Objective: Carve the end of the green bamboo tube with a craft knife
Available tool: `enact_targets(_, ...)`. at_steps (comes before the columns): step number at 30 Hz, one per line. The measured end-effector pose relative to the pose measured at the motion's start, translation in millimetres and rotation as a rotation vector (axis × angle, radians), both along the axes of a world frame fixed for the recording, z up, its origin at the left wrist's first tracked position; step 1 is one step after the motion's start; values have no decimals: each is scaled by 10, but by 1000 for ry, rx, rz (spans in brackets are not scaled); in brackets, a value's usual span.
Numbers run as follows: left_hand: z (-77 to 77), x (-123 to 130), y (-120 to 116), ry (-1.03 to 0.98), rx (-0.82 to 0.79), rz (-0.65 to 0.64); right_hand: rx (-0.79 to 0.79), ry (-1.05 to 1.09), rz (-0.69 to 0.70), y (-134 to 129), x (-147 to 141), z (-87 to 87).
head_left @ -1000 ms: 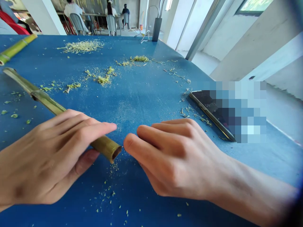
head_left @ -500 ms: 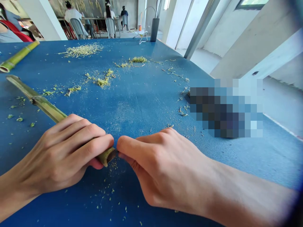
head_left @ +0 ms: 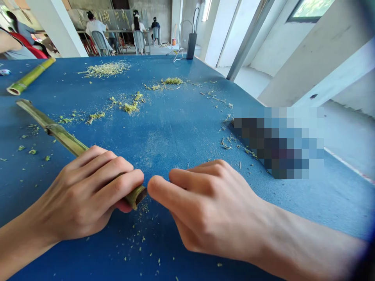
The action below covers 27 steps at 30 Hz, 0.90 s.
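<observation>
My left hand [head_left: 88, 195] is wrapped over a green-brown bamboo tube [head_left: 66, 138], which lies slanting across the blue table [head_left: 181, 128]. The tube's hollow near end sticks out past my fingers. Just to the right of that end is my right hand [head_left: 205, 207], closed with the index finger pointing at the opening. Whatever its fingers grip, if anything, is hidden behind them. Fine shavings lie on the table beneath the tube's mouth.
A second, greener bamboo tube [head_left: 31, 78] rests at the far left. Piles of shavings [head_left: 108, 69] are scattered over the table. A blurred-out dark object [head_left: 272, 144] lies at the right edge, and a dark grey box [head_left: 191, 46] with cables stands at the far edge. People sit beyond.
The view has tilted up slightly, so everything sits lower. My right hand has drawn back a little from the tube's end, and its knuckles have turned. My left hand keeps its hold.
</observation>
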<state>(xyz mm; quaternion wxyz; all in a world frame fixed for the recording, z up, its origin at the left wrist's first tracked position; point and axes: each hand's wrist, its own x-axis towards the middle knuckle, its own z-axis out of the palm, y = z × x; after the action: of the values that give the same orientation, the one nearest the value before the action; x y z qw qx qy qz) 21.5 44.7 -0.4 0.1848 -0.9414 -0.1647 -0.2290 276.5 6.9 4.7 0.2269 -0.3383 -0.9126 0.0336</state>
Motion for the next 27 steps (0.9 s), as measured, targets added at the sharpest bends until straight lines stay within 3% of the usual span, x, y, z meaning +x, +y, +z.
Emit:
enact_targets(2,1,3,0,-7,-15,13,138,-1,-20,-4,5,-35)
enact_targets(4,5,4,1,-19,-26,14,122,-1,-36,-13,-7,-44)
enact_targets(12,6,-2,-15,-37,4,-11,-448,-39,-59,-47,-95,90)
enact_targets(21,7,1,-5,-44,40,10,-734,260,-63,-82,-149,144)
enact_targets(24,7,-11,-9,-33,59,15,-625,231,-37,-70,-113,126)
enact_targets(27,-6,-21,-14,-44,53,26,-295,103,-15,-42,-39,83)
